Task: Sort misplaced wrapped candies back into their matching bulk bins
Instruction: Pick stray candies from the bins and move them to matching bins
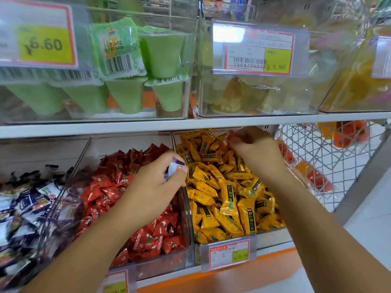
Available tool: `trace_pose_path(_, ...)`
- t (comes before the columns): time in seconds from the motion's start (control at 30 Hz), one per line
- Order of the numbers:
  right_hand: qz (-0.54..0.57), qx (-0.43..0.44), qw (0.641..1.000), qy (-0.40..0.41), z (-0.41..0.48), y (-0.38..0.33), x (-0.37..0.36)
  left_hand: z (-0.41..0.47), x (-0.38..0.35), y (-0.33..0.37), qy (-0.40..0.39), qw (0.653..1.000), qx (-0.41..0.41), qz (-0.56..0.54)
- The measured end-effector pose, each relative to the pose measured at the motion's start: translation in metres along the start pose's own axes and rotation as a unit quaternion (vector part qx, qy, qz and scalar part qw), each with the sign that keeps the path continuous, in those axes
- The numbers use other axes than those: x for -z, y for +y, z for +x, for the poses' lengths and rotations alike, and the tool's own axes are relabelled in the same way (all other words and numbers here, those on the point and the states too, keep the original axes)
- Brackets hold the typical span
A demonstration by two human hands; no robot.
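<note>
Left forearm (84, 250) at 7 o'clock, right forearm (330, 231) at 5 o'clock: both were bare, skin showing all the way to frame edge. Left hand (156, 182), right hand (256, 149) were bare as well.

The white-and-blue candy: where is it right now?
Head view, near centre: the left hand pinches the white-and-blue candy over the wall between the red-candy bin and yellow-candy bin.

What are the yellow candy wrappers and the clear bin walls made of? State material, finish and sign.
Yellow rectangular candy wrappers: likely thin plastic film, glossy; they glint and crinkle at crimped ends. Clear rigid bulk bin wall: probably acrylic or similar plastic, smooth; red candies show through it.
</note>
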State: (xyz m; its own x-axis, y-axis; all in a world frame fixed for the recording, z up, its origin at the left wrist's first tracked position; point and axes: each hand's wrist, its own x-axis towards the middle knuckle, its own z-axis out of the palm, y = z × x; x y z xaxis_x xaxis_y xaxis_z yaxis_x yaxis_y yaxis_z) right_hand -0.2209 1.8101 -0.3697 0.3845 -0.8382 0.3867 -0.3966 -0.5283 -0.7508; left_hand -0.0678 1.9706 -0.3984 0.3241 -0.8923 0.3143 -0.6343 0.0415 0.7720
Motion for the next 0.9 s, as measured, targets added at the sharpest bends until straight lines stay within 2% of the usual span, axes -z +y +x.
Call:
trace_pose_path(0.07,0.097,0.008,0.994,-0.046,-0.004,-0.013,-0.016,-0.003,0.001,0.002,-0.008,1.000,-0.002,0.011)
trace_pose_path(0.13,0.109,0.020,0.983,-0.145,-0.007,-0.018,-0.030,-0.006,0.002,0.004,-0.021,1.000,-0.003,0.018)
trace_pose_path(0.2,0.061,0.012,0.980,-0.191,-0.006,-0.015,-0.032,-0.010,0.003,0.007,-0.033,0.999,-0.004,0.022)
trace_pose_path(0.3,-0.115,0.011,0.967,-0.226,-0.005,-0.009,-0.001,-0.013,0.004,0.010,-0.038,0.999,-0.005,0.024)
trace_pose_path(0.33,-0.152,0.000,0.953,-0.261,-0.005,-0.007,0.012,-0.013,0.004,0.009,-0.036,0.999,-0.006,0.029)
trace_pose_path(0.43,-0.170,-0.054,0.909,-0.377,-0.017,-0.013,0.033,-0.009,0.001,0.003,-0.005,0.998,-0.017,0.064)
trace_pose_path(0.5,-0.228,-0.027,0.877,-0.423,-0.030,-0.012,0.015,-0.003,-0.003,-0.002,0.024,0.995,-0.025,0.094)
trace_pose_path(0.57,-0.301,0.023,0.867,-0.397,-0.040,0.000,-0.015,0.002,-0.007,-0.003,0.039,0.993,-0.019,0.110)
trace_pose_path(0.7,-0.349,0.082,0.901,-0.244,-0.036,0.025,-0.045,0.006,-0.013,-0.007,0.032,0.992,0.006,0.118)
trace_pose_path(0.77,-0.329,0.087,0.915,-0.218,-0.027,0.036,-0.046,0.005,-0.013,-0.008,0.022,0.994,0.019,0.104)
trace_pose_path(0.9,-0.211,0.085,0.955,-0.189,-0.012,0.043,-0.044,0.003,-0.014,-0.009,0.003,0.996,0.043,0.079)
